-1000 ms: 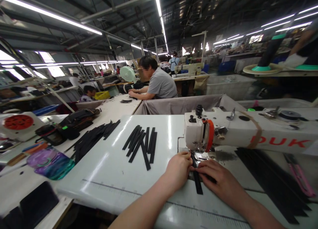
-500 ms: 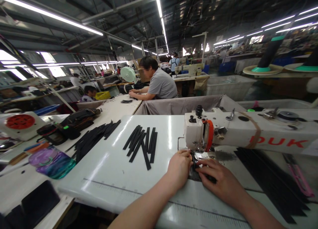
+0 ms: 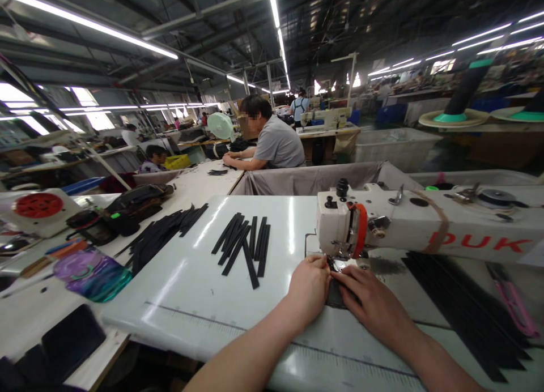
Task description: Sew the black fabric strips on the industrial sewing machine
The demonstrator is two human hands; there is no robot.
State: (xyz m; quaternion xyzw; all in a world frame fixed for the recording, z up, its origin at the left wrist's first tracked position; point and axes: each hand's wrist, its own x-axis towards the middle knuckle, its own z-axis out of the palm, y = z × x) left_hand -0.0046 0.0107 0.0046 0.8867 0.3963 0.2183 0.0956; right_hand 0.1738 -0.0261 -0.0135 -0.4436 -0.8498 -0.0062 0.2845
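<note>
Close to the needle of the white sewing machine (image 3: 382, 225), my left hand (image 3: 309, 287) is closed, its curled fingertips on a small piece of black fabric (image 3: 337, 297). From the other side my right hand (image 3: 369, 295) presses its fingers together on the same piece, just in front of the presser foot (image 3: 340, 264). The fingertips nearly meet and hide much of the fabric. Left of my hands, several short black strips (image 3: 244, 245) lie loosely piled on the machine table (image 3: 178, 290).
Longer black strips (image 3: 463, 312) and pink-handled snips (image 3: 514, 304) lie under the machine arm at right. A dark heap of strips (image 3: 165, 233) and a purple-teal bottle (image 3: 93, 276) are at left. A person in a grey shirt (image 3: 280, 143) works at the bench ahead.
My right hand's fingers have come forward and inward, closer to my left fingertips and the presser foot. My left hand stays nearly in place. The view has shifted slightly.
</note>
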